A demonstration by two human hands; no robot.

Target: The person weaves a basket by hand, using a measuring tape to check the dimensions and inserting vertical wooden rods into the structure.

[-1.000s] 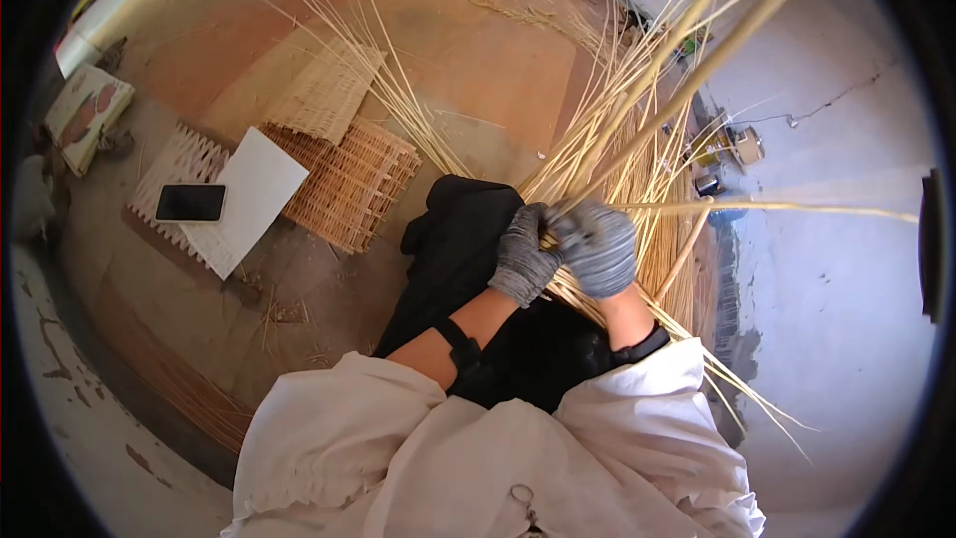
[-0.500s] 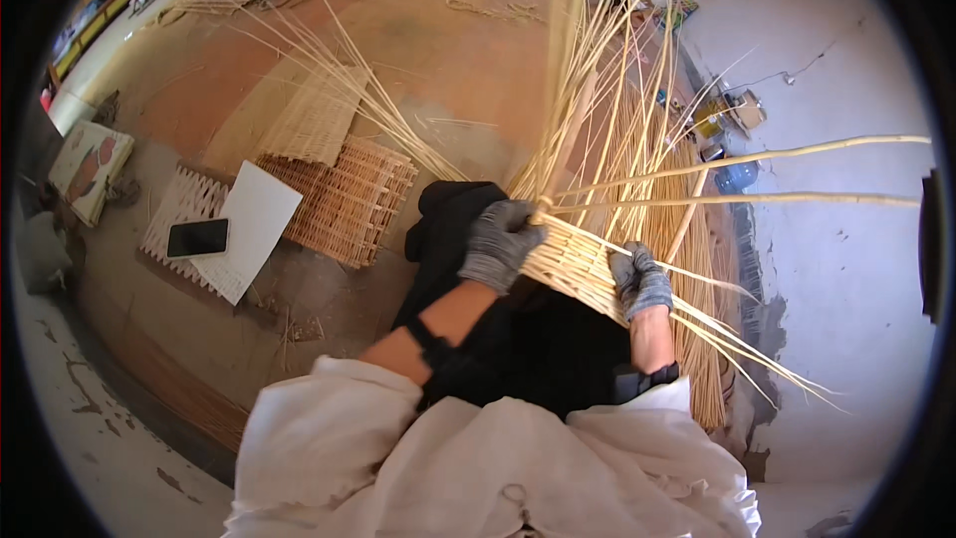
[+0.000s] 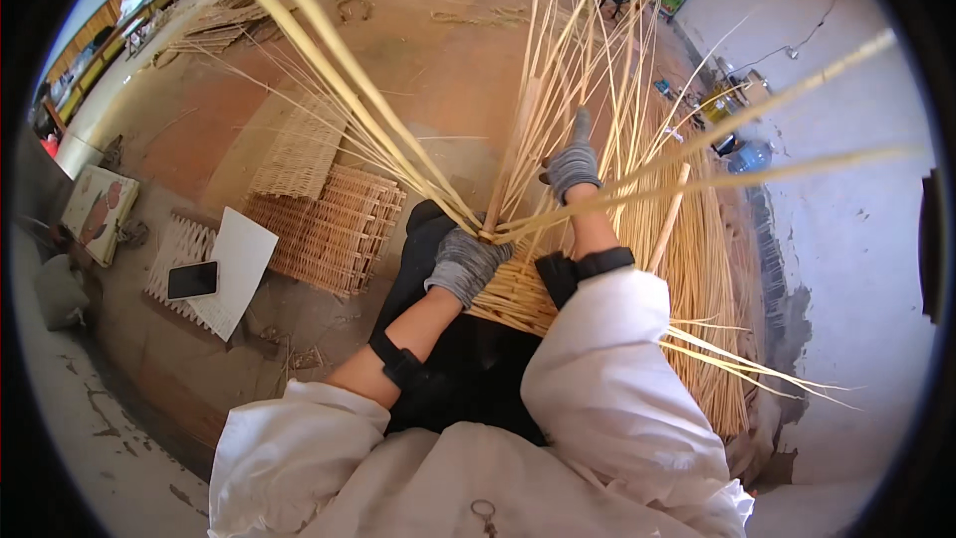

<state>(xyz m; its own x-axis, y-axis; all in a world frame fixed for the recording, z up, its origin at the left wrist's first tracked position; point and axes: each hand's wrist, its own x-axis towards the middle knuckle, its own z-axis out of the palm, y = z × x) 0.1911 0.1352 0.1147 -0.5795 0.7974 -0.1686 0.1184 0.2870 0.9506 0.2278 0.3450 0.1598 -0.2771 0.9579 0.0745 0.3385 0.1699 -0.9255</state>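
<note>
My left hand (image 3: 468, 265), in a grey knit glove, is closed on the near-left corner of a light wicker panel (image 3: 516, 305) over my lap. Long pale willow rods (image 3: 351, 75) fan out from that corner, one thick pair up to the left. Another pair of rods (image 3: 742, 144) crosses above my right arm toward the right wall. My right hand (image 3: 574, 167), gloved alike, reaches forward among the upright rods (image 3: 538, 90), index finger stretched out and thumb apart. I see nothing gripped in it. The right forearm hides part of the panel.
A thick bundle of loose rods (image 3: 712, 339) lies along my right, beside the wall. To the left are finished woven panels (image 3: 334, 229), a white board (image 3: 244, 264) and a phone (image 3: 192, 280). A blue jug (image 3: 749, 156) stands near the wall.
My right hand has left the panel's right side and reached forward among the upright rods. The panel and my left hand shifted left and nearer; one pair of rods now leans up-left.
</note>
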